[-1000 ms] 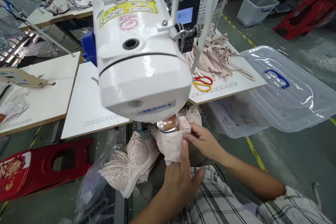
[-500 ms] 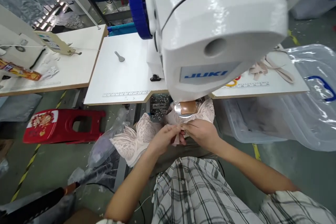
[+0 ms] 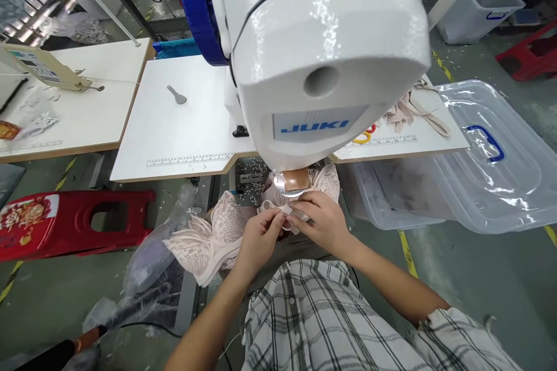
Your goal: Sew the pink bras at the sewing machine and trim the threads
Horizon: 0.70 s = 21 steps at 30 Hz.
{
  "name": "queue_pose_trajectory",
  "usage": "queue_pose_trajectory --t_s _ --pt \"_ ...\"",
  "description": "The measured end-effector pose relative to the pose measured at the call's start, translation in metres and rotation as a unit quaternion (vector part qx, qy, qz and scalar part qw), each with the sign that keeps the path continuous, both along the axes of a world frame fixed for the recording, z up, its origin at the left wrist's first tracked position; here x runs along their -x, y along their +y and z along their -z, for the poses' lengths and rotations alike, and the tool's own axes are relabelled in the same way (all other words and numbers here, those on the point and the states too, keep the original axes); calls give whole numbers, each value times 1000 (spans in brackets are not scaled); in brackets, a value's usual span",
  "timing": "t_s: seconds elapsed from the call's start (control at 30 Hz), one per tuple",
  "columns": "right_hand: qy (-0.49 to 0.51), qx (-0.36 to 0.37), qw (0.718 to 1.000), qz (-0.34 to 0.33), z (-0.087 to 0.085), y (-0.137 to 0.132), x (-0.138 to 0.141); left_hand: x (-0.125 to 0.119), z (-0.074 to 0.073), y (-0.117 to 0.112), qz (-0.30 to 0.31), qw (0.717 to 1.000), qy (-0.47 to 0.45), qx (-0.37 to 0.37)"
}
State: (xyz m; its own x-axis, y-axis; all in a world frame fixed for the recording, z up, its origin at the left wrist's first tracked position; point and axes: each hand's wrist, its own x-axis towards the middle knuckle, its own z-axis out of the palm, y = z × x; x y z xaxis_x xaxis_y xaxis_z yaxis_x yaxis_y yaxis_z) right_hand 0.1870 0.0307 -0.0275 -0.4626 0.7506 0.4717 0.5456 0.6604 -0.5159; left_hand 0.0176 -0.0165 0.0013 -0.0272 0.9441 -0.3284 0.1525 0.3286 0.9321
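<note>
A pale pink lace bra lies across my lap under the head of a white sewing machine. One cup rests to the left of my hands, and the other is partly hidden behind them and the machine's presser area. My left hand pinches a narrow light strap of the bra between thumb and fingertips. From the other side, my right hand pinches the same strap, its fingers close to those of the left. Both hands are just in front of the round metal and brown plate below the machine head.
The white table carries a small grey tool, yellow-handled scissors and loose beige straps. Clear plastic bins stand at the right. A red stool and plastic bags are at the left.
My view has turned a little to the right. My fingertips have shifted on the strap, and a pale piece of it now shows between them.
</note>
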Motion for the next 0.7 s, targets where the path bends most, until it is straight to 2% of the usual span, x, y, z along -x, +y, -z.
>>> queue_pose_trajectory --t_s 0.17,0.27,0.43,0.57,0.63,0.7 --pt "-5 -21 1000 15 2 -4 -1 -3 1 2 11 1000 19 -11" --pt "-9 13 1000 19 5 -3 -3 -5 0 3 13 1000 18 -8" --pt "35 89 995 -19 8 -1 -3 -7 1 4 11 1000 21 3" --pt "47 102 993 -33 15 -6 -1 -8 8 7 -3 1000 10 3" --pt "40 109 991 -70 19 0 -6 -8 13 10 -11 1000 -4 21" --pt "31 116 990 -77 18 23 -18 -6 17 13 -15 999 -23 45"
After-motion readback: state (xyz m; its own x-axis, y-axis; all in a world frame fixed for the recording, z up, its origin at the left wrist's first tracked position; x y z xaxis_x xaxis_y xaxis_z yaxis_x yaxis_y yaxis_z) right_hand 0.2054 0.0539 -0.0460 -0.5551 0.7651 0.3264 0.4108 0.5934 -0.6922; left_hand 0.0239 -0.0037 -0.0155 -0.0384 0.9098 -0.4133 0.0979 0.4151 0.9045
